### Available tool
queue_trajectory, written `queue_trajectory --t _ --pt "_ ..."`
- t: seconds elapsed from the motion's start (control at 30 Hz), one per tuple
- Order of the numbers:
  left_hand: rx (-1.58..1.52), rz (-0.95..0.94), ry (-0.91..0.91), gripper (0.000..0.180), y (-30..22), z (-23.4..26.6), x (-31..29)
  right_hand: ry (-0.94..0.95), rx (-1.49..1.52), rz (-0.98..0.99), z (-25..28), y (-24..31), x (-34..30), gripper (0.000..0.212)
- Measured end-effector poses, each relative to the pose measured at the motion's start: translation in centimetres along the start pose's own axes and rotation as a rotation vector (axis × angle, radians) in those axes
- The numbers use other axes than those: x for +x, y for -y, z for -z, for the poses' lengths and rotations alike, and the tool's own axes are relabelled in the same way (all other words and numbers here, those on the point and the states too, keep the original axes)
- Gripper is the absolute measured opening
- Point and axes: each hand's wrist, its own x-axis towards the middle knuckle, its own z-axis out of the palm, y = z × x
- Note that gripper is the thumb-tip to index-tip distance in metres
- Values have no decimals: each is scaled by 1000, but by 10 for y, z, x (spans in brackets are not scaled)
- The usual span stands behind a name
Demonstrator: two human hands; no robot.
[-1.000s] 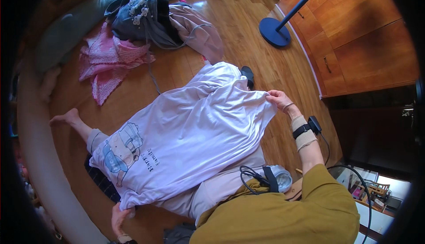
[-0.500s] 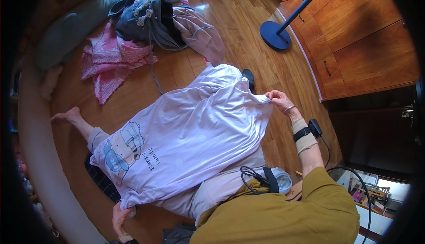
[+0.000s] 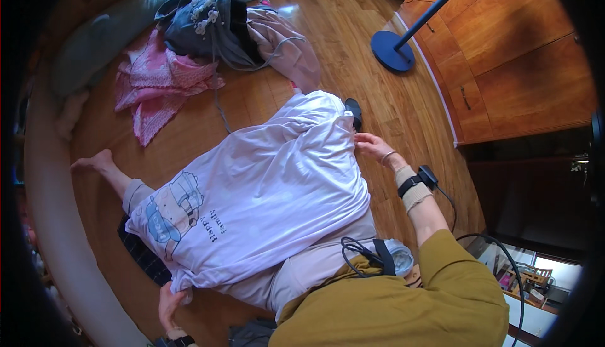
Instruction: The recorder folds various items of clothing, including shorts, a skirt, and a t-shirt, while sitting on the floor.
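A white T-shirt (image 3: 277,183) with a cartoon print and lettering lies spread across my lap and legs. Its far right end hangs over the bed's edge in loose folds. At the near left, my left hand (image 3: 169,306) is closed on a bunched corner of the T-shirt. My right hand (image 3: 376,148) is at the T-shirt's right edge, fingers stretched out and somewhat apart, their tips at or very near the cloth. No fabric shows gripped between them. A dark checked cloth (image 3: 144,252) sticks out from under the shirt's left end.
A pink patterned cloth (image 3: 161,92) and a grey-blue garment with white flower trim (image 3: 201,22) lie further up the bed (image 3: 189,136). A blue stand (image 3: 394,51) is on the wooden floor before a cabinet (image 3: 504,51). A cable (image 3: 504,246) runs beside my right arm.
My right hand has let go of the T-shirt's right edge and moved left and slightly down. That edge has dropped inward. My left hand keeps its hold.
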Motion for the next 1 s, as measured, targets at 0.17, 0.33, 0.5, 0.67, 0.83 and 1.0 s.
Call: queue_trajectory --t 0.17,0.33,0.5,0.67,0.83,1.0 --pt "-16 20 -4 35 8 2 0 92 33 -105 -16 -29 17 21" --pt "8 34 -30 35 17 7 -5 -1 -67 3 -8 -6 -1 20" --pt "-86 -5 -17 34 25 5 -2 -105 -123 116 7 14 -20 26" --pt "14 -13 -4 33 26 8 9 -184 -180 198 10 24 -36 27" --pt "-51 -2 -23 32 19 4 8 -181 -30 151 12 33 -43 20" --pt "-54 3 -4 32 28 4 11 -193 218 23 14 33 -41 19"
